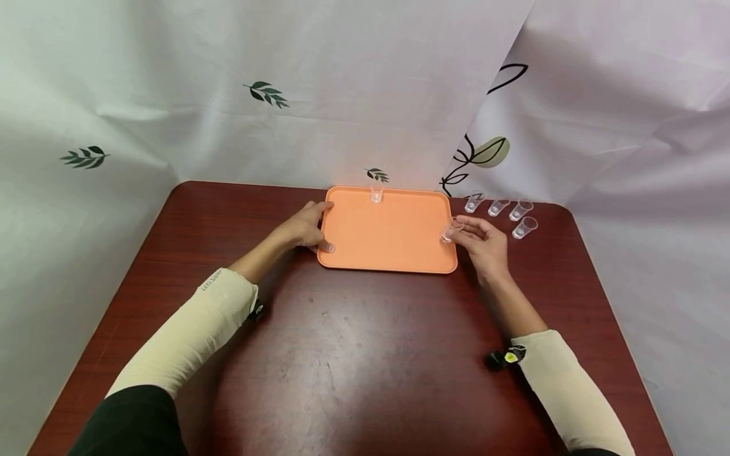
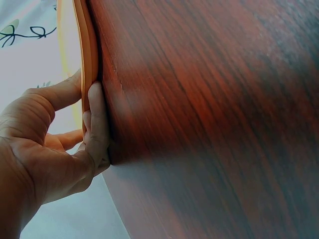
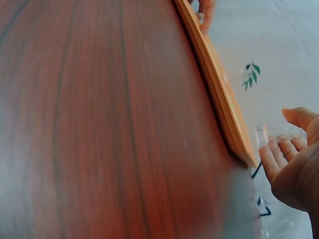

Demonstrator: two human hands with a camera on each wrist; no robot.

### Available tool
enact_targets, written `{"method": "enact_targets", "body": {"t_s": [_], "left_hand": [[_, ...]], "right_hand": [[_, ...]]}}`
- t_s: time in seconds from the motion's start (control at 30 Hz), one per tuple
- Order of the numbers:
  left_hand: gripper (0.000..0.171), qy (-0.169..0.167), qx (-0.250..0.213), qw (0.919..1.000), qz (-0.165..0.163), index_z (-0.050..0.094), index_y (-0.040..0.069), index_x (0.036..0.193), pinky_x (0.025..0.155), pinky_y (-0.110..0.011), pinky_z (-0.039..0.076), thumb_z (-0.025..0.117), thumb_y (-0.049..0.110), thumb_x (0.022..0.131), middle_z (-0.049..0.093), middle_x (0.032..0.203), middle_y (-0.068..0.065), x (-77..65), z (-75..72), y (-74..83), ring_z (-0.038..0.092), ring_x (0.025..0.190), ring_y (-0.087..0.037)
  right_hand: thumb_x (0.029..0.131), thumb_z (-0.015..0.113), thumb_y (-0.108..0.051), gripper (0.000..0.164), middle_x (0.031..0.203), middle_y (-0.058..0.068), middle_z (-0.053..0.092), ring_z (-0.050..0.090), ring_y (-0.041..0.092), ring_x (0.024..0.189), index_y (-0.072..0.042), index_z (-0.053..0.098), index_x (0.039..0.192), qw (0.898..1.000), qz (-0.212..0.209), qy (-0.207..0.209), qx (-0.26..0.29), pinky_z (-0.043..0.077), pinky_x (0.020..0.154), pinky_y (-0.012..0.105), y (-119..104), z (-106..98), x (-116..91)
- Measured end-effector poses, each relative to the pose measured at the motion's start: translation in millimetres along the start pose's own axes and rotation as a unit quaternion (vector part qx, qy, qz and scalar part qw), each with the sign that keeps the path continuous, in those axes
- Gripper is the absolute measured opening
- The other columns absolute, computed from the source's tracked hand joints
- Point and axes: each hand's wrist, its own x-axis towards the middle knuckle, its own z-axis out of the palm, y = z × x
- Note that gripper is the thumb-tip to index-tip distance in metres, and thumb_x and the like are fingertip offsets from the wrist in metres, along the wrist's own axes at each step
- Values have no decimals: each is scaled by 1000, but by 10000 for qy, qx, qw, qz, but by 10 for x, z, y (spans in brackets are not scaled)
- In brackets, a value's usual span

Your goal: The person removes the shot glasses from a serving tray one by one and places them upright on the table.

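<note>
An orange tray (image 1: 388,240) lies at the far side of the table. My left hand (image 1: 305,228) grips its left edge, thumb on the near corner; the left wrist view shows the fingers curled about the tray's rim (image 2: 88,55). At the tray's right end is a small clear plastic cup (image 1: 448,234). Around it is my right hand (image 1: 481,244), thumb and fingertips right at its side. In the right wrist view, the thumb stands apart from the fingers, and the cup (image 3: 261,135) is just beyond the fingertips.
Another clear cup (image 1: 377,194) stands by the tray's back rim. Several more clear cups (image 1: 521,211) are grouped on the dark red table (image 1: 342,354) right of the tray. Leaf-patterned white cloth (image 1: 342,82) hangs behind and beside the table.
</note>
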Motion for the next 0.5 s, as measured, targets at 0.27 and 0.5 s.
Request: {"method": "enact_targets", "body": {"t_s": [0.27, 0.5], "left_hand": [[118, -1, 110, 9999, -11, 23, 10, 181, 65, -29, 68, 95, 1, 88, 31, 168, -27, -8, 13, 36, 68, 101, -33], [119, 11, 66, 10000, -40, 23, 11, 181, 66, -29, 69, 95, -1, 87, 31, 168, -26, -1, 12, 22, 66, 106, -35]], "right_hand": [[88, 87, 16, 48, 95, -6, 86, 81, 7, 93, 17, 72, 133, 9977, -93, 611, 293, 68, 84, 17, 47, -221, 82], [90, 86, 13, 47, 95, -8, 85, 80, 4, 95, 14, 73, 135, 9935, -45, 1124, 154, 66, 84, 13, 87, -349, 151]]}}
